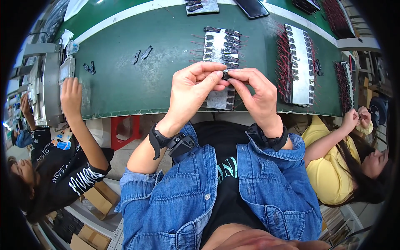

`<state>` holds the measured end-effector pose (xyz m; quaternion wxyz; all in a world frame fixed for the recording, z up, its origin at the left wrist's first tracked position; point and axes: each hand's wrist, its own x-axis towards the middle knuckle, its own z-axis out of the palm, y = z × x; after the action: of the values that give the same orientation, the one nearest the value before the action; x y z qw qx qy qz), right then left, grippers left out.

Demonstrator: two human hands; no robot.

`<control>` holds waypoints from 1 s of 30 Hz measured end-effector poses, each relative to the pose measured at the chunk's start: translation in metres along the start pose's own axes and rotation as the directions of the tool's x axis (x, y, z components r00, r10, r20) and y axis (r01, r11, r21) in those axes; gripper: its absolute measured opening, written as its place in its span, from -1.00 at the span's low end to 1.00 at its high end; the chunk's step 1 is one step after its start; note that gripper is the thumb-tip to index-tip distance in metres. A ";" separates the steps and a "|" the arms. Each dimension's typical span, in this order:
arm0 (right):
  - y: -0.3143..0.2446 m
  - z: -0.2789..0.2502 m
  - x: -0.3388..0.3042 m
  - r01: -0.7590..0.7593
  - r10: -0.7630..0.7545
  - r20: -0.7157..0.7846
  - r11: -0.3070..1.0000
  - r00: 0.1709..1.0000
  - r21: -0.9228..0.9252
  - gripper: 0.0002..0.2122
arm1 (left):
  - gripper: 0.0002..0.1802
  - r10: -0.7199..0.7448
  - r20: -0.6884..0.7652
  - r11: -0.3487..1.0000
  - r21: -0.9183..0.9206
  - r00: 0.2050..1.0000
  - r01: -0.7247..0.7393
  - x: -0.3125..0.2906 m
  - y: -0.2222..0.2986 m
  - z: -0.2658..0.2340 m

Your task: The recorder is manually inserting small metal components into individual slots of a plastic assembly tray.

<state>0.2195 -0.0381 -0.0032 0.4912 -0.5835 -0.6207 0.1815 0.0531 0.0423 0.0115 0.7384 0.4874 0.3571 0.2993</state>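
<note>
Left hand (pixel 193 83), bare, black strapped device (pixel 182 145) at the wrist: thumb and forefinger pinched, other fingers curled. Right hand (pixel 257 89), bare, likewise strapped: thumb and forefinger pinched opposite the left.

Small black blocky part (pixel 225 76), one: grasped between both hands' fingertips, above the table; finer detail hidden by the fingers.

Step in hand, as judged: close fingertip handling of this single part. Next move, as judged: calls for one pinch to steady the part while the other adjusts, without snagging thin wires nearby.

Long silver metal plate (pixel 217 41), beneath and beyond the hands: rows of small black modules, thin red wires at its edges.

Green-topped worktable (pixel 121 89): to the right, a second silver plate (pixel 301 68), similarly loaded; to the left, loose black parts (pixel 146 52). Far edge: dark flat rectangular device (pixel 252 8).
</note>
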 end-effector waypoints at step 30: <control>-0.022 0.001 -0.019 0.004 -0.008 -0.056 0.997 0.998 -0.072 -0.82 | -0.84 0.489 0.253 0.443 0.753 0.835 -0.487 -0.024 0.009 0.005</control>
<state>0.2041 -0.0603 0.0064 0.4879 -0.6037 -0.6145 0.1409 0.0430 0.0235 0.0271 0.3250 0.8433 0.2964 0.3086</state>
